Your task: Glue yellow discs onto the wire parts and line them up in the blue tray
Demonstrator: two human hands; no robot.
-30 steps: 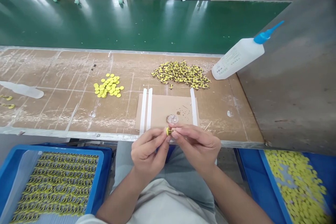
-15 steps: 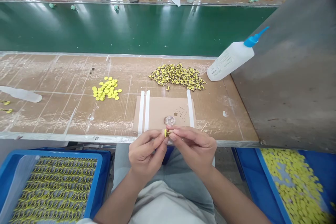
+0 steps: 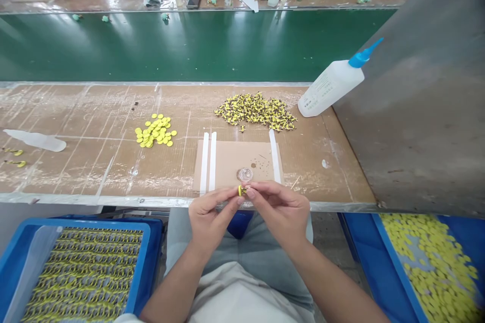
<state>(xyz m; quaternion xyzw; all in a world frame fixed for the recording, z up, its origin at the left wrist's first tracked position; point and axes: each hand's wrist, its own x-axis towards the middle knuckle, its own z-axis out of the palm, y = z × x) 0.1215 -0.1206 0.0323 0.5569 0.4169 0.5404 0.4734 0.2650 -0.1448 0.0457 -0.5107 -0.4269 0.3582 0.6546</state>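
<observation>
My left hand [image 3: 212, 214] pinches a small yellow disc [image 3: 240, 191] on edge between thumb and fingertips. Facing it, my right hand [image 3: 282, 209] has its thumb and forefinger closed on a tiny dark-and-yellow piece [image 3: 244, 191] that touches the disc's right side; its exact shape is partly hidden by the fingers. Both hands are held together over the table's front edge. Just beyond them a small clear round dish [image 3: 245, 175] rests on a taped cardboard sheet [image 3: 227, 161].
Yellow discs [image 3: 155, 131] lie piled at left, and small yellow-and-dark pieces [image 3: 257, 111] beyond the sheet. A white bottle with blue nozzle [image 3: 331, 88] leans against a metal panel [image 3: 417, 126]. Blue trays [image 3: 146, 247] flank my lap. Co-workers sit across the green belt [image 3: 212, 45].
The view has shifted slightly. My left fingers have straightened somewhat around the disc; both hands stay together at the same place. Across the belt, co-workers' hands have moved.
</observation>
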